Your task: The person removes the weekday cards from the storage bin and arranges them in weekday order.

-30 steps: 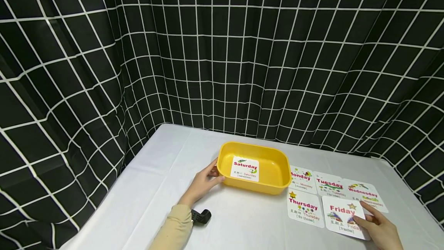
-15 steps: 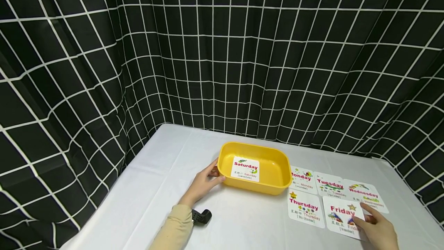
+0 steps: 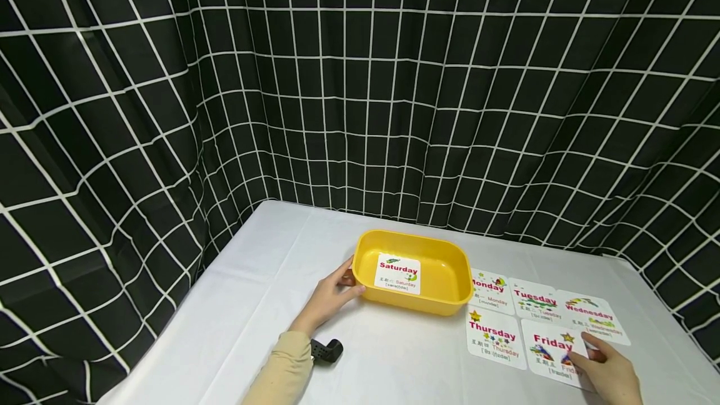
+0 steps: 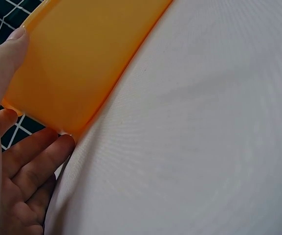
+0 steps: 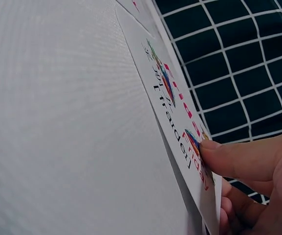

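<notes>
My left hand (image 3: 327,300) holds the near left corner of a yellow plastic basin (image 3: 433,300). In the left wrist view the thumb (image 4: 14,46) lies on the front wall, with the fingers around the end. Inside the basin lies a Saturday card (image 3: 397,275). My right hand (image 3: 614,375) pinches the right edge of a Friday card (image 3: 551,354), thumb on its printed face. The right wrist view shows the right edge of this Friday card (image 5: 172,122) raised off the cloth. Its left side lies beside a Thursday card (image 3: 495,337).
Monday (image 3: 490,290), Tuesday (image 3: 534,300) and Wednesday (image 3: 596,316) cards lie in a row behind, Monday partly hidden by the basin. A white cloth (image 3: 405,361) covers the table. Black curtains with white grid lines (image 3: 394,92) surround it. A black strap device (image 3: 326,350) is on my left wrist.
My right hand has shifted slightly left and lowered the Friday card, bringing it closer to the Thursday card. The left hand and the basin have stayed put.
</notes>
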`<state>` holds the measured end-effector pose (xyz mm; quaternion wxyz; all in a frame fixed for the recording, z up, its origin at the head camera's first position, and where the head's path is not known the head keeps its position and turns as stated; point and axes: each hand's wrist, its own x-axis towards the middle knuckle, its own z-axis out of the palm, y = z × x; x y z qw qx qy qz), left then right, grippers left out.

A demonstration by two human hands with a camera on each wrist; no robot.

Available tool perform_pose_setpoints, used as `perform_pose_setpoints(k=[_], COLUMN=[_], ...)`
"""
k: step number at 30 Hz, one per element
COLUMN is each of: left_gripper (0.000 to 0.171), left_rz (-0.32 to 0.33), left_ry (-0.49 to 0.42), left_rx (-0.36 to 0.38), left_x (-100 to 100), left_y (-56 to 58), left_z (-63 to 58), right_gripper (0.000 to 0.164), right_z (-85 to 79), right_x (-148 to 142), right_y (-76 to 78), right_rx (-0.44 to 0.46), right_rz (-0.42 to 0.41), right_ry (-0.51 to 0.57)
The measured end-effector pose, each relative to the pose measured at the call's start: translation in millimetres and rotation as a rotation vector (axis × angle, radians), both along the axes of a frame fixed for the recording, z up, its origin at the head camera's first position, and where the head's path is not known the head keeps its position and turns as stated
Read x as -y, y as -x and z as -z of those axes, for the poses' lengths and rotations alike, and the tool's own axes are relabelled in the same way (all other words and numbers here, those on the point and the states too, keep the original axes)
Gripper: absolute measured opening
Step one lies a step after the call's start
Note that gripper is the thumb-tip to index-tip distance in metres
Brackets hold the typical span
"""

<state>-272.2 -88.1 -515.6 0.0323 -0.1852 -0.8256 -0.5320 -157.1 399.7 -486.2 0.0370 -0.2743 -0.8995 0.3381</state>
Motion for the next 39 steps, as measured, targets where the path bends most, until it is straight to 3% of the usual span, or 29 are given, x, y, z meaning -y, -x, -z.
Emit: perform_pose_setpoints(k=[39], left_gripper=[0.077], left_rz=[0.009], left_ry=[-0.003], left_rx=[-0.02], left_x=[0.0], left_y=[0.9], left_z=[1.1], right_gripper=[0.059], right_z=[8.7], right_x=[-1.9], right_y=[2.8], right_rx=[0.018], right_rz=[0.044], right_ry=[0.022])
